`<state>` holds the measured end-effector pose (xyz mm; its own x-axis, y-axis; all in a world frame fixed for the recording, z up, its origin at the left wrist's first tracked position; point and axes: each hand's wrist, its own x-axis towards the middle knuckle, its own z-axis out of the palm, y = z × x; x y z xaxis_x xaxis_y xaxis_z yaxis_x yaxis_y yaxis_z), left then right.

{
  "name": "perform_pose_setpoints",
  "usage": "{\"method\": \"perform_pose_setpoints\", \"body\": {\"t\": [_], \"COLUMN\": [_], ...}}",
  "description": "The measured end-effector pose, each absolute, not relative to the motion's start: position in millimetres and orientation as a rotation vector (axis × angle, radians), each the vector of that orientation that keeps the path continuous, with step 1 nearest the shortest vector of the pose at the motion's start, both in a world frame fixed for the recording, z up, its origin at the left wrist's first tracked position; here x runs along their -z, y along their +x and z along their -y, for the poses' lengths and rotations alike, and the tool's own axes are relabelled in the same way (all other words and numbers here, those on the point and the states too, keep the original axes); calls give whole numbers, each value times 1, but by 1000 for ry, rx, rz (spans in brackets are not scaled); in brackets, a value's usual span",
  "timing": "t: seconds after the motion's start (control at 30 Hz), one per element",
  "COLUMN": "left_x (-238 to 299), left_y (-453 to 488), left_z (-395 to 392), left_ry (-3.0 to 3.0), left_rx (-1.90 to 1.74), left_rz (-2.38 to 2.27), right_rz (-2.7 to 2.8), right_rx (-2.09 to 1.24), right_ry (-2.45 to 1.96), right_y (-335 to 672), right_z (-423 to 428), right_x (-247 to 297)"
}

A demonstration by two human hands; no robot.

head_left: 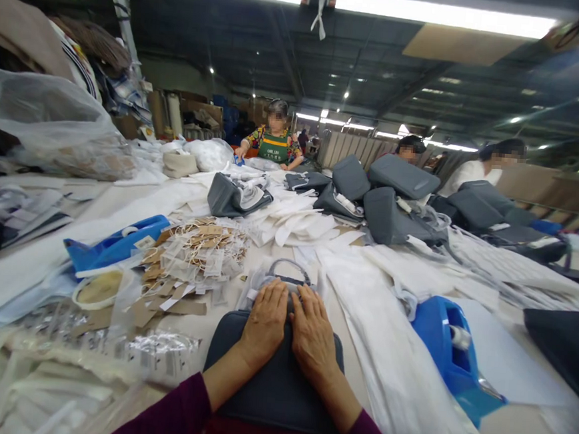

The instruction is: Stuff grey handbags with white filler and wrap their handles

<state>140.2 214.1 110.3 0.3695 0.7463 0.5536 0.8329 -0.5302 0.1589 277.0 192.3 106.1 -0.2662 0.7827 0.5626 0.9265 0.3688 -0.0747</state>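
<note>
I rest my left grip and right grip on the bag, lower centre. From here I cannot tell how closed either is, or on what.

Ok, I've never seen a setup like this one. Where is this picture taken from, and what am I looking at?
There is no machine here: a camera worn on a person's head looks forward and down. The purple sleeves lead to that person's own left hand and right hand, both laid palm down on a dark bag; whether the fingers grip it is hidden. On the table to the left lie a pile of tags and a blue dispenser; a second blue dispenser is at the right. Farther back are more grey bags and a co-worker in a green apron.
</note>
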Motion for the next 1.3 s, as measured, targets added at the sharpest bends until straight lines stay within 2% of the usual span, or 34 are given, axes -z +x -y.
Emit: {"method": "perform_pose_setpoints", "body": {"t": [0.43,0.93,1.3], "left_x": [-122,-140,-172], "left_y": [150,145,189], "left_z": [-233,-248,-262], "left_ry": [-2577,-2777,-2573], "left_rx": [416,346,435], "left_rz": [1475,1453,1948], "right_rz": [2147,2124,2170], "right_rx": [335,310,305], "right_ry": [-1503,-1540,-1437], "right_y": [277,274,278], "right_z": [-200,-202,-199], "right_x": [-104,-117,-107]}}
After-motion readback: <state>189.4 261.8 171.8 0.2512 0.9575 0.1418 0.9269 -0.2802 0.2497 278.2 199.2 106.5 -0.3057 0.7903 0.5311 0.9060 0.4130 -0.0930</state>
